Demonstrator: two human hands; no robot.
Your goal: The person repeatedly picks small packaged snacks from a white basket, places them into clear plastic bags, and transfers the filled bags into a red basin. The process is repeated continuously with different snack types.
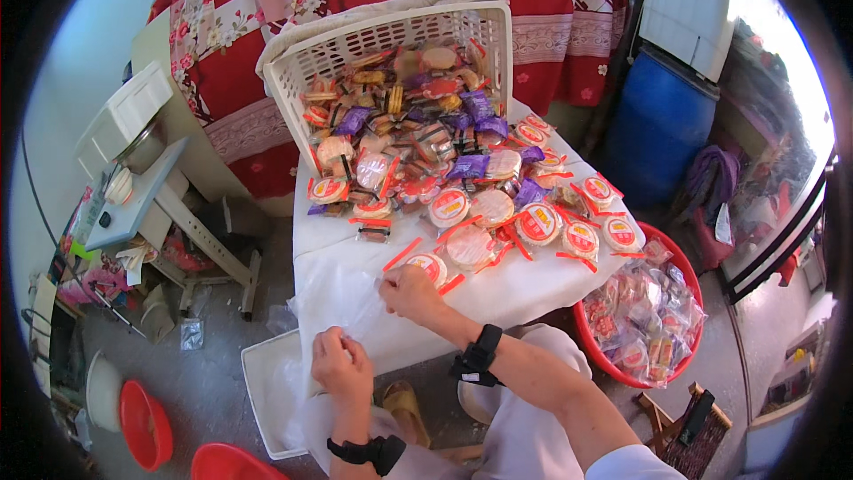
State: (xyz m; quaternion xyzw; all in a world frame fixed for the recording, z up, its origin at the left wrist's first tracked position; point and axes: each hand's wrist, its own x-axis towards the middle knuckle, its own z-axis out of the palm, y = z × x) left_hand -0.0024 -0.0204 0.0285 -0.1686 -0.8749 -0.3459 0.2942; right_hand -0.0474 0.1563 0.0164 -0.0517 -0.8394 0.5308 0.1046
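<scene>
At the front left of the white-covered table (533, 289), a thin clear plastic bag (342, 289) spreads between my hands, hard to make out against the cloth. My right hand (413, 293) is closed, pinching the bag's right side. Lower down, just off the table's front edge, my left hand (342, 366) has its fingers curled together at the bag's near edge. Right beside my right fingers lies a round packaged biscuit (429, 267) with a red and white label. Many more wrapped biscuits and purple packets (469, 166) spill toward me from a tipped white basket (289, 93).
A red tub (693, 338) of filled clear bags stands at the table's right. Below the table's left side sits a white bin (262, 382). Red basins (145, 427) are on the left floor, a small side table (142, 196) behind them. A blue barrel (662, 116) stands back right.
</scene>
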